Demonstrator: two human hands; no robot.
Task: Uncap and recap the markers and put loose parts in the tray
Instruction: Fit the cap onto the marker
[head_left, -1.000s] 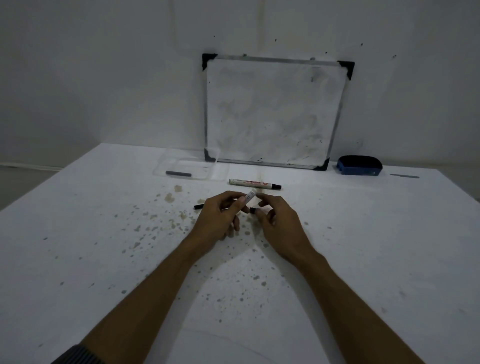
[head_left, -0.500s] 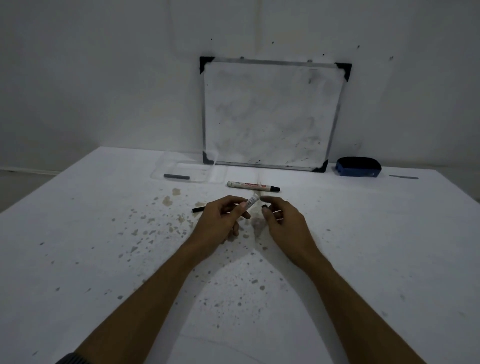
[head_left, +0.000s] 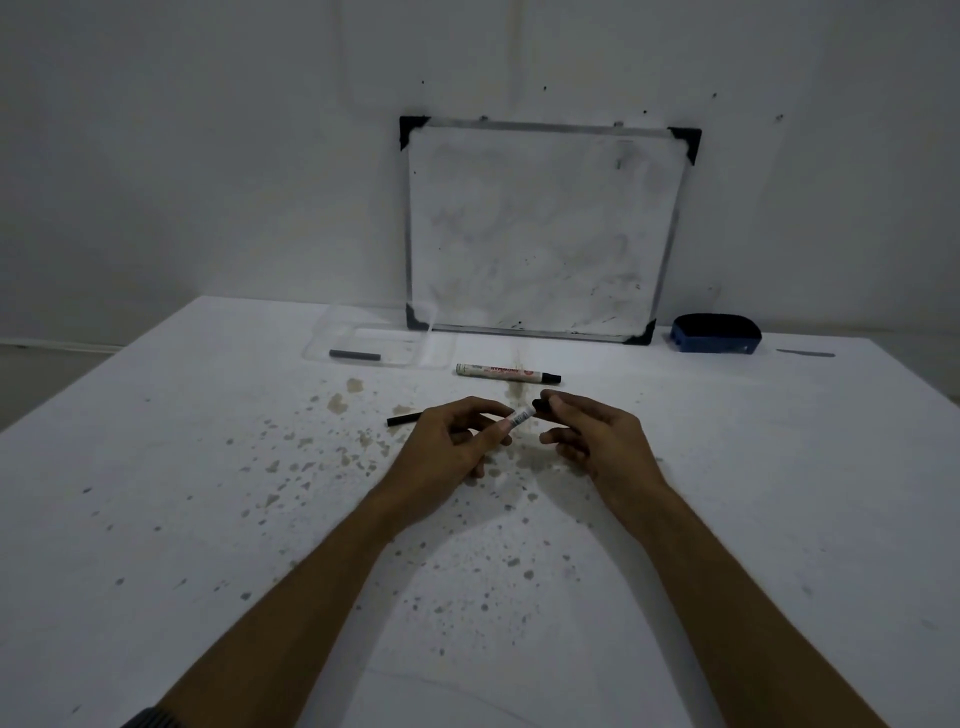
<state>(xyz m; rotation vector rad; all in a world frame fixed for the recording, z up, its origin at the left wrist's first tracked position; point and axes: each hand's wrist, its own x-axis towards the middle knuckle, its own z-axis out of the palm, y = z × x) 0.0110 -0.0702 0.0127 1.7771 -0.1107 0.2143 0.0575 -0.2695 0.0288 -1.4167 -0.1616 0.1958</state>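
Note:
My left hand (head_left: 452, 447) grips a white marker (head_left: 521, 417) that points up and to the right; its black end sticks out past the hand at the left (head_left: 404, 420). My right hand (head_left: 597, 436) pinches a small black cap (head_left: 543, 407) at the marker's right end, touching or nearly touching it. A second white marker (head_left: 506, 372) with a black tip lies flat just beyond the hands. A clear plastic tray (head_left: 415, 358) at the back left holds a dark grey stick-like part (head_left: 355, 356).
A small whiteboard (head_left: 540, 234) leans against the wall behind the tray. A blue eraser (head_left: 714, 335) sits at its right, with a thin grey strip (head_left: 805, 353) further right. The white table (head_left: 208, 519) is spotted with stains.
My right hand drew back from the marker end, then came up to it again with the black cap between its fingertips. The left hand kept the marker almost still.

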